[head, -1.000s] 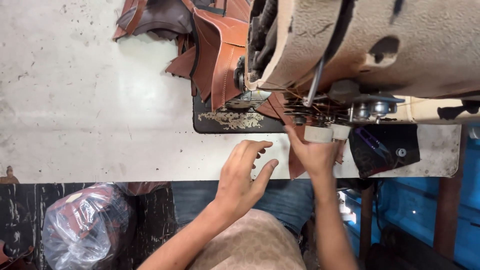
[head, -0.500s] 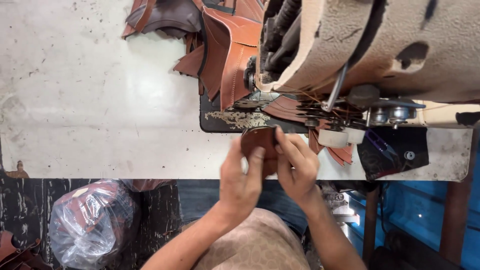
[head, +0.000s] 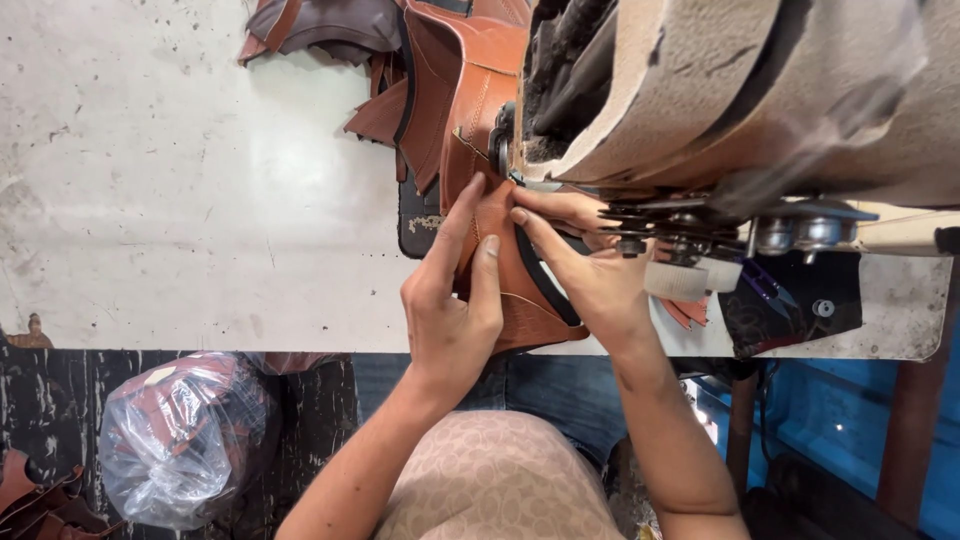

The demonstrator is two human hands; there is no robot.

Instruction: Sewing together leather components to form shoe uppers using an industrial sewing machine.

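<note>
A tan brown leather piece (head: 510, 285) with a black strap edge lies on the white table (head: 200, 200) under the head of a sewing machine (head: 720, 90). My left hand (head: 452, 300) presses flat on its left side, fingers stretched toward the needle area. On the right side, my right hand (head: 590, 265) grips the piece's black edge, fingers reaching under the machine's thread guides. More brown leather pieces (head: 440, 80) trail behind the machine.
A clear plastic bag (head: 185, 435) of brown leather pieces sits on the floor at lower left. Dark leather scraps (head: 35, 495) lie in the bottom left corner. A black part (head: 790, 300) hangs at the table's right end, above blue framework (head: 850, 430).
The camera has moved closer. Both hands have gone from the table's front edge up to the machine, carrying the brown leather piece under its head.
</note>
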